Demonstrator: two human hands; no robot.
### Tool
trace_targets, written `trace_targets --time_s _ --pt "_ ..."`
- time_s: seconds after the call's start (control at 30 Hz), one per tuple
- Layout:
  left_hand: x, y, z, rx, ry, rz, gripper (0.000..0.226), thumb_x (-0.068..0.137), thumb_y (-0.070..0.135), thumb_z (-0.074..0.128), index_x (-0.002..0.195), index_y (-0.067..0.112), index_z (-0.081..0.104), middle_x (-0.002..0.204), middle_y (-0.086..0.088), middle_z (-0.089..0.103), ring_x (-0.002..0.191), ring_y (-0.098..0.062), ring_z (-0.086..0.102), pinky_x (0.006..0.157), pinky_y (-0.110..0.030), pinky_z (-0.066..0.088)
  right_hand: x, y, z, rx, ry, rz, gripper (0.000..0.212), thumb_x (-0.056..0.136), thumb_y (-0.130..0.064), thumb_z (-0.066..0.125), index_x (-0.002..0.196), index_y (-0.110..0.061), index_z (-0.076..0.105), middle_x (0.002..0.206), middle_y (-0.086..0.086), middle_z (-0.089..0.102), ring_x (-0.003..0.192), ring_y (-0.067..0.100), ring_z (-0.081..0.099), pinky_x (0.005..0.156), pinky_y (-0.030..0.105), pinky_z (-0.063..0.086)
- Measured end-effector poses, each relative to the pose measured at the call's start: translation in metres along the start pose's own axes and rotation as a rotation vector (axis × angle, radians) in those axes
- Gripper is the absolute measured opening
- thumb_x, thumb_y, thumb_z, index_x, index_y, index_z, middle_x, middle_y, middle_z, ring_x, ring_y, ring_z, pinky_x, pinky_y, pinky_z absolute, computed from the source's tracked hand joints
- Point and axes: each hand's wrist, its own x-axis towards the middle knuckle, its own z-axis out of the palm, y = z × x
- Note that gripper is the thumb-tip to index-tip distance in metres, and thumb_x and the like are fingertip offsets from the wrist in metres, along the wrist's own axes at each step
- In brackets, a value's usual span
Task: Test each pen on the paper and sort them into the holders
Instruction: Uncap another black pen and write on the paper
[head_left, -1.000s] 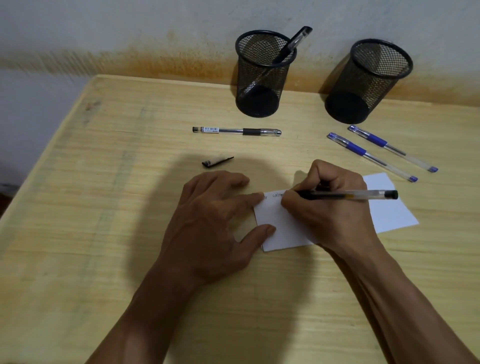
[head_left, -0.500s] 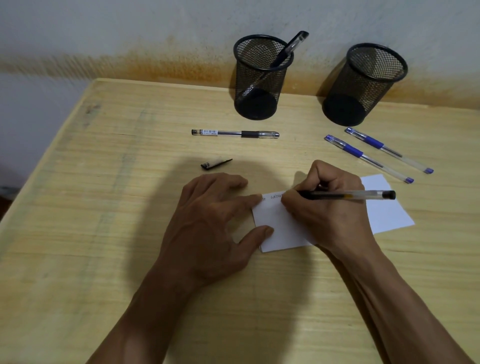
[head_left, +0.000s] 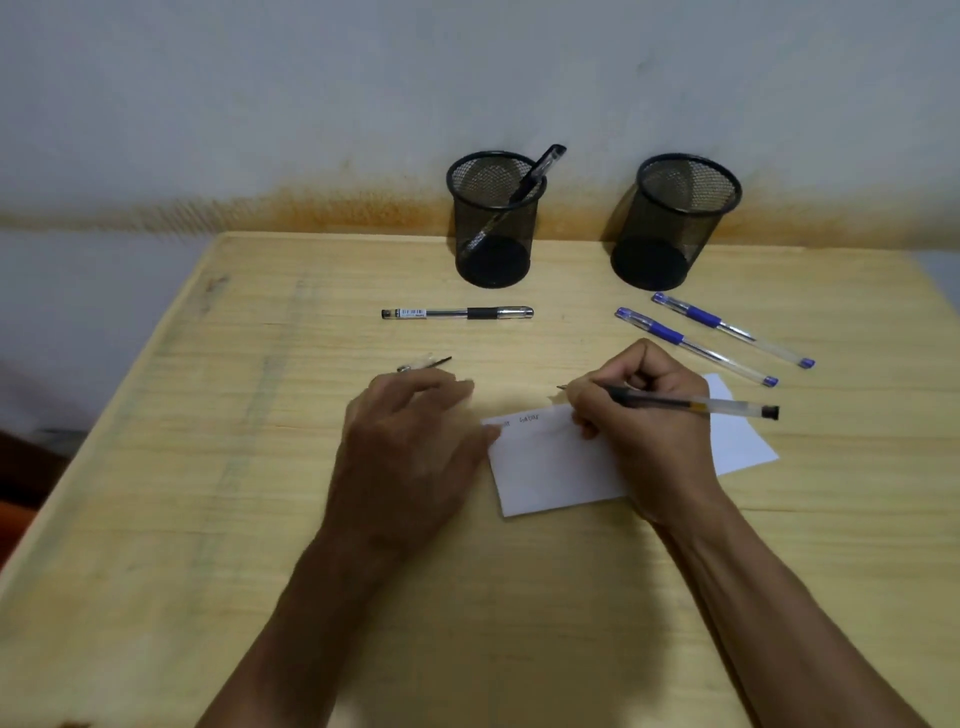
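The right hand grips a black pen with its fingers curled tight around it. The pen lies almost flat, with its tip pointing left past the far edge of the white paper. I cannot tell if the tip touches anything. The back end of the pen sticks out to the right.

The paper lies flat on the wooden table, near the middle. A few small scribbles sit along its far edge. The right hand covers part of it.

The left hand is just left of the paper. It looks blurry. Its fingers are loose and a little bent and hold nothing, and the thumb side is right at the paper's left edge. A small pen cap lies on the table just past the fingertips.

Farther back, another black pen lies flat and sideways on the table. To the right, two blue pens lie side by side, slanting, just beyond the right hand.

Two black mesh holders stand at the far edge by the wall. The left holder has one black pen leaning inside it. The right holder stands well apart from it, close to the blue pens
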Motion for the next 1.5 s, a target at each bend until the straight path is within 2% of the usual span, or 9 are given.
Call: trace_targets --time_s 0.1,0.23,0.4,0.6,0.77,0.87,1.2,1.33,1.5 --pt "0.013 -0.002 -0.007 0.083 0.153 -0.172 0.031 0.092 0.028 0.059 0.117 0.013 0.068 0.118 -0.009 0.066 0.110 -0.029 0.057 0.091 -0.051 0.048 -0.002 -0.003 -0.002 0.006 -0.010 -0.001 0.009 0.082 0.001 0.071 0.081 -0.004 0.065 0.069 0.006 0.072 0.061 0.012 0.065 0.064 0.023 0.058" --pt "0.022 -0.001 -0.010 0.138 0.112 -0.360 0.031 0.096 0.027 0.055 0.123 0.015 0.066 0.121 -0.011 0.063 0.117 -0.033 0.050 0.100 -0.049 0.042 -0.003 -0.007 -0.002 0.038 0.000 0.028 0.010 0.082 0.000 0.075 0.088 0.001 0.067 0.074 0.006 0.073 0.061 0.006 0.068 0.058 0.017 0.055" --pt "0.024 -0.004 -0.005 0.205 0.057 -0.337 0.019 0.094 0.027 0.061 0.105 0.017 0.074 0.113 -0.008 0.065 0.110 -0.034 0.053 0.094 -0.046 0.042 -0.007 -0.011 -0.006 0.033 -0.061 0.053 0.012 0.084 0.001 0.074 0.093 -0.006 0.073 0.085 0.000 0.074 0.074 -0.001 0.070 0.061 0.012 0.053" --pt "0.018 0.006 -0.009 0.182 0.123 -0.256 0.004 0.090 0.017 0.065 0.091 0.016 0.069 0.099 0.000 0.065 0.097 -0.028 0.055 0.083 -0.039 0.038 -0.015 -0.030 -0.005 0.181 -0.005 0.095 0.015 0.083 -0.008 0.080 0.094 -0.016 0.073 0.083 -0.003 0.078 0.078 0.013 0.075 0.063 0.022 0.059" --pt "0.007 0.050 -0.030 -0.307 0.247 -0.347 0.008 0.093 0.020 0.064 0.092 0.027 0.067 0.092 0.012 0.067 0.090 -0.003 0.061 0.076 -0.023 0.047 -0.034 -0.061 -0.016 0.183 -0.031 -0.008 0.017 0.081 -0.011 0.082 0.093 -0.020 0.075 0.087 -0.008 0.079 0.080 0.007 0.075 0.071 0.021 0.060" --pt "-0.002 0.074 -0.038 -0.457 0.217 -0.316 0.011 0.093 0.015 0.064 0.091 0.025 0.068 0.091 0.009 0.069 0.088 -0.003 0.063 0.071 -0.009 0.045 -0.047 -0.071 -0.022 0.172 -0.093 -0.047 0.013 0.087 -0.015 0.077 0.097 -0.023 0.076 0.090 -0.004 0.080 0.083 0.010 0.076 0.077 0.028 0.062" --pt "-0.025 0.090 -0.049 -0.506 0.159 -0.142 0.012 0.093 0.009 0.065 0.095 0.019 0.071 0.091 0.007 0.068 0.091 -0.013 0.066 0.081 -0.019 0.049 -0.067 -0.078 -0.028 -0.019 -0.098 -0.194 0.005 0.090 -0.026 0.071 0.088 -0.022 0.074 0.073 -0.007 0.074 0.074 0.006 0.074 0.057 0.016 0.056" --pt "-0.028 0.091 -0.050 -0.497 0.153 -0.101 0.009 0.093 0.014 0.064 0.095 0.020 0.070 0.091 0.009 0.068 0.091 -0.014 0.066 0.081 -0.021 0.050 -0.069 -0.076 -0.026 -0.048 -0.130 -0.198 0.010 0.090 -0.026 0.073 0.087 -0.017 0.075 0.072 -0.004 0.075 0.073 0.009 0.074 0.060 0.022 0.058" --pt "-0.028 0.093 -0.052 -0.502 0.133 -0.074 0.014 0.093 0.010 0.065 0.098 0.021 0.071 0.094 0.009 0.069 0.094 -0.015 0.067 0.083 -0.023 0.051 -0.068 -0.074 -0.022 -0.127 -0.134 -0.195 0.011 0.087 -0.037 0.074 0.085 -0.027 0.077 0.079 -0.017 0.075 0.084 0.003 0.070 0.071 0.030 0.060"
